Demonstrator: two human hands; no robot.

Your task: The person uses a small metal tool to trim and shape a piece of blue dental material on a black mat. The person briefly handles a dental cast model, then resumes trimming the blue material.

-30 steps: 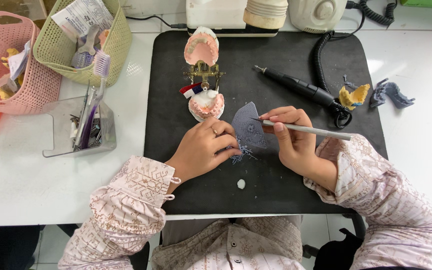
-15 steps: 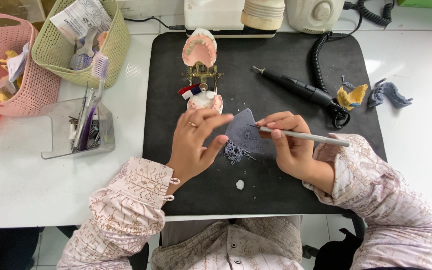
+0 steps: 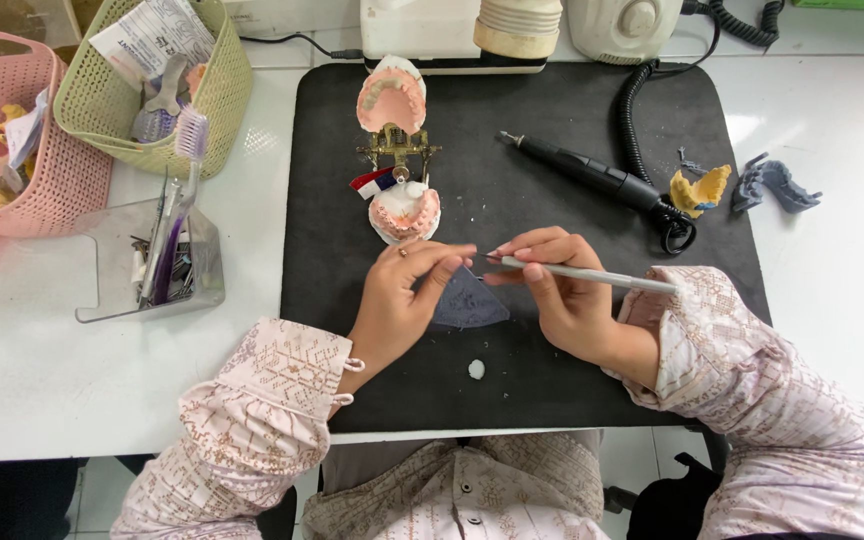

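1. Holding: right hand (image 3: 567, 300) pinches a slim grey metal hand instrument (image 3: 592, 275) between thumb and fingers, pen-style. Handle runs out to the right over the sleeve, tip points left.
2. Left hand (image 3: 407, 295) has its fingers extended right, fingertips meeting the instrument tip. Whether they pinch something small there, can't tell; no firm grip visible.
3. Under both hands: a grey triangular sheet (image 3: 467, 305) lies flat on the black work mat (image 3: 332, 200), partly covered by the left fingers.
4. Small white blob (image 3: 476, 369) on the mat, just below the sheet, apart from both hands.
5. Denture articulator (image 3: 399, 150) stands on the mat just above the left hand, hinged open: upper pink denture (image 3: 390, 97) tipped back, lower pink denture (image 3: 405, 210) near the left fingertips, not touching.
6. Black rotary handpiece (image 3: 582, 175) lies diagonally on the mat, upper right, coiled cord attached.
7. Yellow dental cast (image 3: 700, 188) at the mat's right edge; grey-blue cast (image 3: 774, 183) on the white table (image 3: 52, 370) beside it.
8. Left of the mat: clear tool tray (image 3: 147, 265), green basket (image 3: 157, 90), pink basket (image 3: 12, 135).
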